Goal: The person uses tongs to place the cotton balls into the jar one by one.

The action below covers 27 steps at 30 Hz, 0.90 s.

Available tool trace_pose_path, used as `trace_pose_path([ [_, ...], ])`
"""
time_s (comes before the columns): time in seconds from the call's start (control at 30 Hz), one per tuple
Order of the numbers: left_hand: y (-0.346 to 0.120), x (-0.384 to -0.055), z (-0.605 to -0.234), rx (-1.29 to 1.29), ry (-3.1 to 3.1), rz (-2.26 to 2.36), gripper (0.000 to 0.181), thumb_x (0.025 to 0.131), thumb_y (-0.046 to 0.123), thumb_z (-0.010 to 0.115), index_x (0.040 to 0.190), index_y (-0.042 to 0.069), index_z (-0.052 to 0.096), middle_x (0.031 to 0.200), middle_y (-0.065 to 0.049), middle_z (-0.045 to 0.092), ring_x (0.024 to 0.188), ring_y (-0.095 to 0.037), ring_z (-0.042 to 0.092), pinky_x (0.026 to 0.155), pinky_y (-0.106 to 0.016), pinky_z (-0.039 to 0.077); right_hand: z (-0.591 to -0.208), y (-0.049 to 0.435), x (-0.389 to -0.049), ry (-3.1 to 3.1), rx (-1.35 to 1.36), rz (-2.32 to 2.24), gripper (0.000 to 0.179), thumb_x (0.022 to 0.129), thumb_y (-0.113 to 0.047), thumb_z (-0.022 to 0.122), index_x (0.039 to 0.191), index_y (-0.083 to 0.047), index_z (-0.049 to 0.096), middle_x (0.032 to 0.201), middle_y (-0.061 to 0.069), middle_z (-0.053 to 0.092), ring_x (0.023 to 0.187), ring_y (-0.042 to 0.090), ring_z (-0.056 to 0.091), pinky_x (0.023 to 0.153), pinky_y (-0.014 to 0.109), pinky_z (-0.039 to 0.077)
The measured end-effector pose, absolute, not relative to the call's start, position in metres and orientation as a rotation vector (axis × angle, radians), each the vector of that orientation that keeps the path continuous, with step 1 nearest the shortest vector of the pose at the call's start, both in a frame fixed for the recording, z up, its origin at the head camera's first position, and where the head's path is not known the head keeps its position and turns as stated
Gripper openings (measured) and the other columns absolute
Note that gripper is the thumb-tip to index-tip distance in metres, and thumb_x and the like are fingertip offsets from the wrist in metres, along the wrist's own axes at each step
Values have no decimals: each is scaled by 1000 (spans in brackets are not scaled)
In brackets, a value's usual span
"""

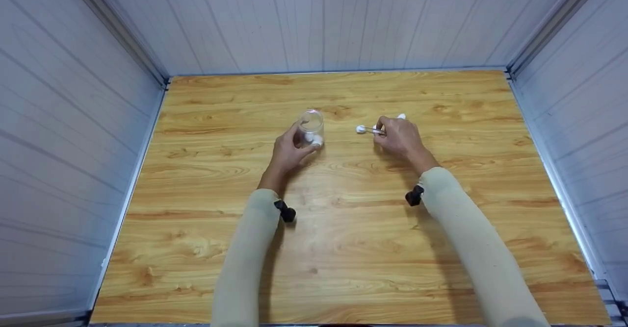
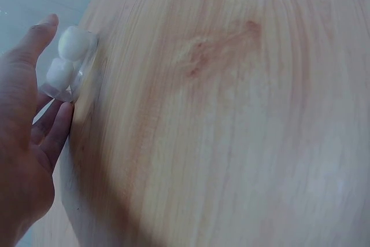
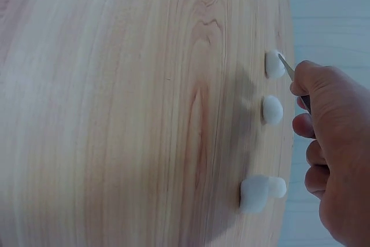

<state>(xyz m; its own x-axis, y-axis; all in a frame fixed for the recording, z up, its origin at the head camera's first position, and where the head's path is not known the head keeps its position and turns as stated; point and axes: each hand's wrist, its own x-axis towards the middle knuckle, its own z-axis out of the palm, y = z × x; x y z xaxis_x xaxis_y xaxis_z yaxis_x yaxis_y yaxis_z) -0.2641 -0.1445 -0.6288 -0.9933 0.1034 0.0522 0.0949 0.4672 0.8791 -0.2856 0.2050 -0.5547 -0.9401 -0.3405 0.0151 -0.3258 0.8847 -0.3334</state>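
Note:
My left hand [image 1: 287,151] holds a clear jar [image 1: 312,120] upright on the table, thumb on the near side and fingers around the far side. White cotton balls [image 2: 74,43] lie at the bottom of the jar. With my right hand [image 1: 400,138] I pinch metal tweezers [image 3: 287,67], their tips pointing left. The tips touch a cotton ball [image 3: 274,65] on the table; whether they squeeze it I cannot tell. Another cotton ball [image 3: 272,110] lies beside it, under the right hand.
More white cotton pieces [image 3: 254,194] lie on the table further right, partly hidden by the right hand in the head view. The wood-grain table [image 1: 338,248] is bordered by pale panel walls [image 1: 304,23] at the back and both sides.

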Motion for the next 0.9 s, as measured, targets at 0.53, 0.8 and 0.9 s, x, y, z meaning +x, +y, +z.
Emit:
trace_pose_path([
  [0.53,-143,-261,-625,192,2671,1604,73,94,40,94,156,20,61,125,-7,74,124,-20,74,111,-38,61,-562,206,-286,3093,-646,-477,25,104,-23,69,115,-3,76,103,20,83,87,41,77,75,60,61],
  [0.8,-146,-271,-640,175,2659,1611,75,92,44,95,155,22,62,138,-10,74,131,-23,72,113,-37,61,-562,207,-285,3096,-647,-519,21,104,-24,71,113,-5,75,98,18,83,82,38,74,72,58,59],
  [0.9,-144,-264,-626,155,2646,1615,73,93,39,96,154,17,62,144,-14,73,135,-25,71,115,-37,60,-562,207,-285,3095,-645,-538,20,104,-24,72,111,-5,75,97,17,83,81,38,74,71,57,59],
])
